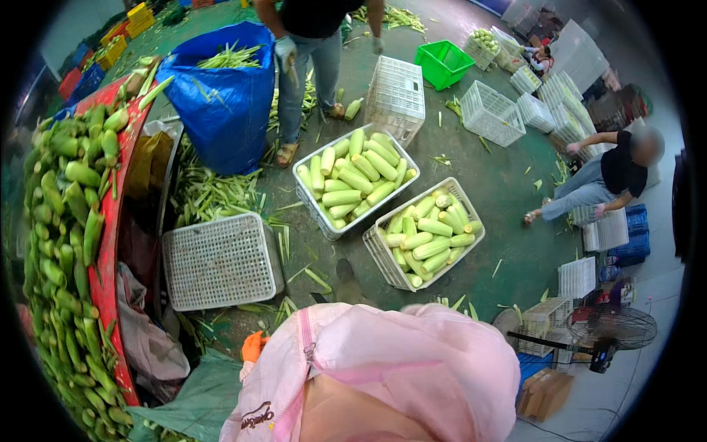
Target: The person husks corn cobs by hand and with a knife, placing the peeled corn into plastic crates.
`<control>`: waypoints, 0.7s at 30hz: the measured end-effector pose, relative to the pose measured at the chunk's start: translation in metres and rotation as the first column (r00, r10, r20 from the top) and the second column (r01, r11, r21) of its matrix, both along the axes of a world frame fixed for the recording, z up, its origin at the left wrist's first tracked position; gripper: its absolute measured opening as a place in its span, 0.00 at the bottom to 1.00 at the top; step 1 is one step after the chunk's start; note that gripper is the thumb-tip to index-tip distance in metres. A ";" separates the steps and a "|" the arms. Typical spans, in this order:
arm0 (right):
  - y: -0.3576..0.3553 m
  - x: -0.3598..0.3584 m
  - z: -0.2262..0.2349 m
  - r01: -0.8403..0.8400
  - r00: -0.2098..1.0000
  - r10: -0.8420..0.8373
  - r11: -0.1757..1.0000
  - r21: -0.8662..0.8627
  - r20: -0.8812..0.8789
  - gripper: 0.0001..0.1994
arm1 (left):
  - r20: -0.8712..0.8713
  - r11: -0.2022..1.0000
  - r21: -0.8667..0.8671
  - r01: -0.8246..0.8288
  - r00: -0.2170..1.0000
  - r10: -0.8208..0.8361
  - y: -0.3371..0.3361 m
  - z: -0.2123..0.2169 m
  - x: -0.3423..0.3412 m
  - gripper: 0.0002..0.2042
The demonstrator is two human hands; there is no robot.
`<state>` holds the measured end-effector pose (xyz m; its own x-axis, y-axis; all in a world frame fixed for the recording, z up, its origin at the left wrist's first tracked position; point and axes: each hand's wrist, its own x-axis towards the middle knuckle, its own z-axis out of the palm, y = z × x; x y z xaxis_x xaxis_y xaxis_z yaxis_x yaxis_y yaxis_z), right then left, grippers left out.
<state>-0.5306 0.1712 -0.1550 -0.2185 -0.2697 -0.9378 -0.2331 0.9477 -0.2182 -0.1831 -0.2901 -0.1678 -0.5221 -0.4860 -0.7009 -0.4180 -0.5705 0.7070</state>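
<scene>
My orange-gloved left hand (254, 345) shows beside my pink fabric jacket (398, 342); I cannot tell whether it grips anything. My right hand is hidden. Long green vegetables (55, 270) lie heaped leftward, beyond a red rim (109, 250). I seem between pieces; the next calls for reaching left.

Pale corn ears (356, 179), centre: smooth husk, low sheen. Heaped corn ears (82, 174), left: fibrous husk, matt. Upturned crate (213, 261), left: rigid perforated plastic, semi-matt. Blue sack (221, 118), far left: creased plastic-like sheeting, slight gloss. Green tub (442, 66), far: smooth glossy plastic. Jacket (434, 353), near: thin wrinkled cloth, soft sheen. Floor (508, 206): smooth, worn, faintly reflective.
</scene>
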 end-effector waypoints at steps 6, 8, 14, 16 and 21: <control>0.041 0.048 0.022 -0.355 0.931 0.350 0.934 0.039 0.102 0.17 | 0.269 0.997 -0.028 0.073 0.961 -0.062 -0.004 -0.017 0.115 0.15; 0.014 0.035 0.028 -0.501 0.864 0.501 0.865 0.027 -0.045 0.15 | 0.288 0.996 -0.035 0.081 0.955 -0.068 -0.006 -0.015 0.131 0.15; -0.074 0.000 0.032 0.909 0.314 -0.912 0.208 -0.361 0.264 0.26 | 0.262 0.993 -0.083 0.088 0.963 -0.064 -0.008 0.002 0.131 0.15; -0.091 -0.001 0.033 0.888 0.388 -0.885 0.283 -0.363 0.257 0.26 | 0.231 0.990 -0.101 0.094 0.971 -0.069 -0.007 0.011 0.114 0.15; -0.104 0.002 0.028 0.809 0.569 -0.781 0.475 -0.348 0.258 0.24 | 0.199 0.988 -0.120 0.101 0.977 -0.076 0.010 0.029 0.087 0.16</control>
<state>-0.5287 0.0676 -0.1275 -0.4819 -0.3391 -0.8079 0.6012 0.5429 -0.5864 -0.0962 -0.2798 -0.1385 -0.4275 -0.5366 -0.7275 -0.5988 -0.4349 0.6726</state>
